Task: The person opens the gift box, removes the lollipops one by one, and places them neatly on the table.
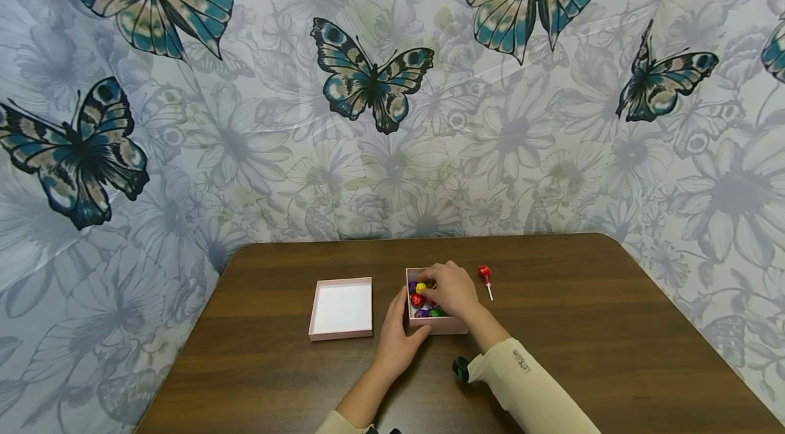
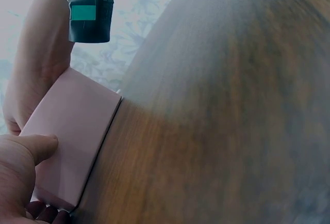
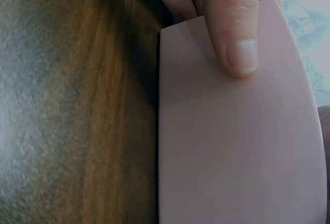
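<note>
A pink box (image 1: 438,326) stands on the table, holding several shiny wrapped candies (image 1: 417,300) in red, yellow, purple and green. My left hand (image 1: 395,342) grips the box's near left corner; in the left wrist view its thumb (image 2: 44,147) lies on the front wall and the fingers bend round the side. Over the box's right part, my right hand (image 1: 452,289) reaches in with its fingers bent down among the candies. Whether those fingers pinch a candy is hidden. To the right of the box lies a red lollipop (image 1: 485,273) with a white stick.
A shallow pink lid (image 1: 341,308) with a white inside lies left of the box. The brown wooden table (image 1: 613,352) ends at the back against a butterfly-patterned cloth (image 1: 392,175). A dark wrist device (image 1: 460,369) hangs by the right sleeve.
</note>
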Available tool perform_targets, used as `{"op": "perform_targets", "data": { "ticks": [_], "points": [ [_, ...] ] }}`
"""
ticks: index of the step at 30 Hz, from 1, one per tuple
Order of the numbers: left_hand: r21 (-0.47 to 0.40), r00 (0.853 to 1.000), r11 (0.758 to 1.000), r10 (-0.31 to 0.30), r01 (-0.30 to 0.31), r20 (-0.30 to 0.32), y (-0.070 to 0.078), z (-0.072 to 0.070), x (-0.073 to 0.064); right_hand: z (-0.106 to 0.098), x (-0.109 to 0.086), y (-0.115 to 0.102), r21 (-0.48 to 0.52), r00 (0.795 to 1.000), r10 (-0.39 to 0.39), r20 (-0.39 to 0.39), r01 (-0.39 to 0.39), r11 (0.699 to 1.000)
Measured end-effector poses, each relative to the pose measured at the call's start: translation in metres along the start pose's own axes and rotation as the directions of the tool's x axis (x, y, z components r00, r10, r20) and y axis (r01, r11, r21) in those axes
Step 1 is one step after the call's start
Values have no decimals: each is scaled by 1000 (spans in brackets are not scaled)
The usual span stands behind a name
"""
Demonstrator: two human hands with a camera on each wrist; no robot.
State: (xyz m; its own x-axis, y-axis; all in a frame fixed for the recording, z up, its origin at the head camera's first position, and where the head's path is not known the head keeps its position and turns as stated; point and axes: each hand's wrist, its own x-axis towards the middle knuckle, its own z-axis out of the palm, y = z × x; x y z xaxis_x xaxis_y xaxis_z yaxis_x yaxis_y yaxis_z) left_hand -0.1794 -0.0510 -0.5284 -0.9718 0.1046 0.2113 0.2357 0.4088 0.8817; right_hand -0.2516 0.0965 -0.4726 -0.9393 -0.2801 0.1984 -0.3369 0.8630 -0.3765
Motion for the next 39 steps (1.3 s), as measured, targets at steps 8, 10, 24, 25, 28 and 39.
{"op": "perform_targets", "data": {
  "ticks": [8,10,24,25,28,39],
  "points": [
    [5,1000,1000,10,-10,-4,0,0,0,0,0,-1,1,1000,-4,-9,4,1000],
    [1,1000,1000,12,-12,-5,0,0,0,0,0,-1,6,1000,-6,-11,7,1000],
    [-5,1000,1000,3,-3,4,0,-1,0,1,-1,1,-24,999,-49,-16,49,999],
    [-9,1000,1000,1,-1,3,0,-1,0,1,-1,1,-21,999,-50,-17,50,999],
    [-18,1000,1000,1,-1,3,1,-1,0,1,0,1,-15,998,-53,-23,52,999],
    [3,1000,1000,-4,4,16,1,-2,-1,1,-2,2,4,998,-37,-46,37,999]
  ]
}}
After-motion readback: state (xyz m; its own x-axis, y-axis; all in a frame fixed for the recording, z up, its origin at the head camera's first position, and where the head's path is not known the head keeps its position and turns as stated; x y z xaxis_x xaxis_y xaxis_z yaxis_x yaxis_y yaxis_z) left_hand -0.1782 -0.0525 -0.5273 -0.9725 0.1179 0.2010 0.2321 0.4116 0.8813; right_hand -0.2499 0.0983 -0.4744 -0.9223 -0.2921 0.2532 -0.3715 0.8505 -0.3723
